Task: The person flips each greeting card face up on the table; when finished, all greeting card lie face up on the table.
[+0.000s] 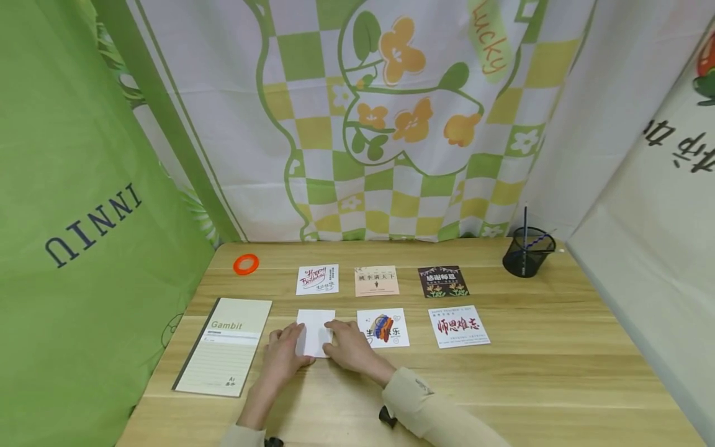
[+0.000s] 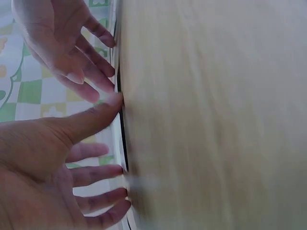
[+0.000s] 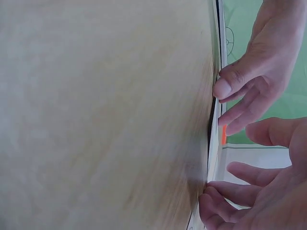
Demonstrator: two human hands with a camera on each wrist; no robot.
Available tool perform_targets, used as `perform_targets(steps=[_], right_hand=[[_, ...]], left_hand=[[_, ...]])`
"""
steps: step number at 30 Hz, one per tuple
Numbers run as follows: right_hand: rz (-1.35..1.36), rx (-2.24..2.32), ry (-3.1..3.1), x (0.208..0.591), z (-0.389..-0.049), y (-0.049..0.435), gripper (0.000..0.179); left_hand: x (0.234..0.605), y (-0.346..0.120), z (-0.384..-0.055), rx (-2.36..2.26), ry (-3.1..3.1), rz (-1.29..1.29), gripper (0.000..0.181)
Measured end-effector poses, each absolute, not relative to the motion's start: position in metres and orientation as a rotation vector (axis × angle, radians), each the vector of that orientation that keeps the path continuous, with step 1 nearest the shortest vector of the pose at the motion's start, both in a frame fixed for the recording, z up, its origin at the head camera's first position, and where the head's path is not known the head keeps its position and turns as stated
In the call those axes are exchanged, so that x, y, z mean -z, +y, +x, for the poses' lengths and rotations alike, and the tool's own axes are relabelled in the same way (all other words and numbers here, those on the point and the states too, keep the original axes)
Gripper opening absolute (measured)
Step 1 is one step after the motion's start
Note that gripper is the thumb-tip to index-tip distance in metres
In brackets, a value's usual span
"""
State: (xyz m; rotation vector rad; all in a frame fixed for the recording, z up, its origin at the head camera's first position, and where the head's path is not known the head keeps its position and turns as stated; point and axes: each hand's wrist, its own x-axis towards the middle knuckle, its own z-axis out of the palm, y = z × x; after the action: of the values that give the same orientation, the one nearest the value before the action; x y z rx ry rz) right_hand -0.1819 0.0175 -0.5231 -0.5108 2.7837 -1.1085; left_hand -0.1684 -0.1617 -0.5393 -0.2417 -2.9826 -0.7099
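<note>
A blank white square card lies flat on the wooden table between both hands. My left hand touches its left side, thumb near the bottom left corner. On the other side, my right hand has its fingertips on the card's right edge. In the left wrist view the left hand has its fingers extended, tips down at the surface. The right wrist view shows the right hand with loosely bent fingers touching down. Just right of the card is a white card with a colourful print, partly behind the right hand.
A Gambit notebook lies left. Behind are a Happy Birthday card, a beige card and a dark card. A red-lettered card is right. An orange ring and mesh pen cup stand near the back edge.
</note>
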Motion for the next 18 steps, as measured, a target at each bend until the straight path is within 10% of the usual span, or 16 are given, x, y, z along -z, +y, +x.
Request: perform_targets(steps=[18], right_hand=[[-0.662,0.775,2.876,0.5227,-0.1797,0.0197,0.061]], left_hand=[[0.5438,-0.1710,-0.1715,0.483,-2.859,-0.488,0.066]])
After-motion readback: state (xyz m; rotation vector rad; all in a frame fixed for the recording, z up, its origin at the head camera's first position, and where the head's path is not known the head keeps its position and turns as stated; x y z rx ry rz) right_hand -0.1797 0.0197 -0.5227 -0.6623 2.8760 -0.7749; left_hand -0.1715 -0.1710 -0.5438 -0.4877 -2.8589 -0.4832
